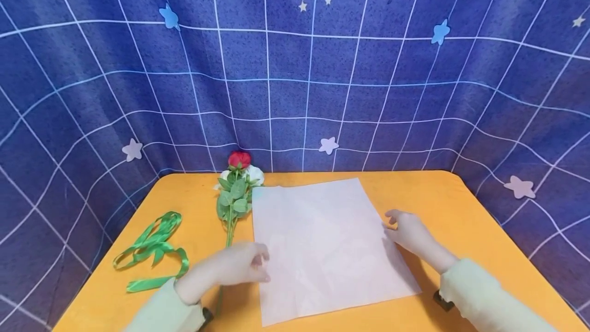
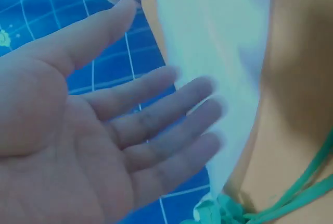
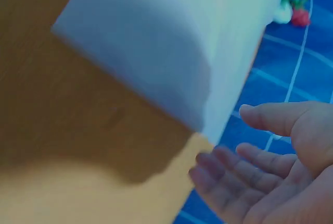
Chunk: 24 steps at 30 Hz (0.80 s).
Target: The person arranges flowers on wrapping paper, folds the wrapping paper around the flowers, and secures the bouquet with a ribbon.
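Table (image 1: 424, 188) bearing sheet (image 1: 322, 250), flowers (image 1: 237, 188), ribbon (image 1: 159, 246), left hand (image 1: 241, 264), right hand (image 1: 410, 230) above, fingers (image 2: 161, 118) relaxed

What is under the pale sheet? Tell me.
The pale sheet lies on the orange table, which shows beyond its right edge; anything else underneath would be hidden.

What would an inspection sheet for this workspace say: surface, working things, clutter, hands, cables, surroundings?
Surface: orange tabletop.
Working things: pale sheet, spread out; red and white flowers with green stems, left of it; green ribbon, loosely looped, farther left.
Clutter: nothing seen.
Hands: left hand at the sheet's left edge, right hand at its right; neither grips anything.
Cables: nothing seen.
Surroundings: blue backdrop with white grid lines and stars.
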Available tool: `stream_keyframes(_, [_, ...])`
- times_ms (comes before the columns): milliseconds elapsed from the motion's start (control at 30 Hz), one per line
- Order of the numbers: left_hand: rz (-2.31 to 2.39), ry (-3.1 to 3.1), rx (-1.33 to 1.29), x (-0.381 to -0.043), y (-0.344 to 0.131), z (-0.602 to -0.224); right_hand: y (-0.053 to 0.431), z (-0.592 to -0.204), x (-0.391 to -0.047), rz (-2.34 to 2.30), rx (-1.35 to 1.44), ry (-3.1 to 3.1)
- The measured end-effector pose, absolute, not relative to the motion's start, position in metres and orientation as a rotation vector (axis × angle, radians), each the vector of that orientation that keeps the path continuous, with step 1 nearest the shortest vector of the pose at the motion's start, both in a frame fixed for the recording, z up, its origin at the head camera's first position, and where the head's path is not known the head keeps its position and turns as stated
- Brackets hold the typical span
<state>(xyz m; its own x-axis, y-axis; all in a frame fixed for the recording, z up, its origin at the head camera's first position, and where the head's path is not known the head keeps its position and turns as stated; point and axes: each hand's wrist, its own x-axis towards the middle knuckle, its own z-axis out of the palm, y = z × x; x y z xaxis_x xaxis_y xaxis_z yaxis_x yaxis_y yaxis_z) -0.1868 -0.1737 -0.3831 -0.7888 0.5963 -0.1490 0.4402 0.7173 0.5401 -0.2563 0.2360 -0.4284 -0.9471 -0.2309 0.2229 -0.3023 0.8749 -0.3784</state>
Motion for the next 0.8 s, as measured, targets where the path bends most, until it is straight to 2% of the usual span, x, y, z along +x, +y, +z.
stream_keyframes(367, [0.401, 2.872, 1.069, -0.253, -0.153, -0.400, 0.204, -0.415, -0.219, 0.575, 0.478, -2.908])
stream_keyframes(533, [0.311, 2.774, 1.042, -0.272, -0.150, -0.408, 0.190, -0.420, -0.198, 0.638, 0.484, -3.039])
stream_keyframes(800, [0.218, 2.631, 0.963, -0.289, -0.150, -0.426, 0.175, -0.436, -0.172, 0.680, 0.289, -3.280])
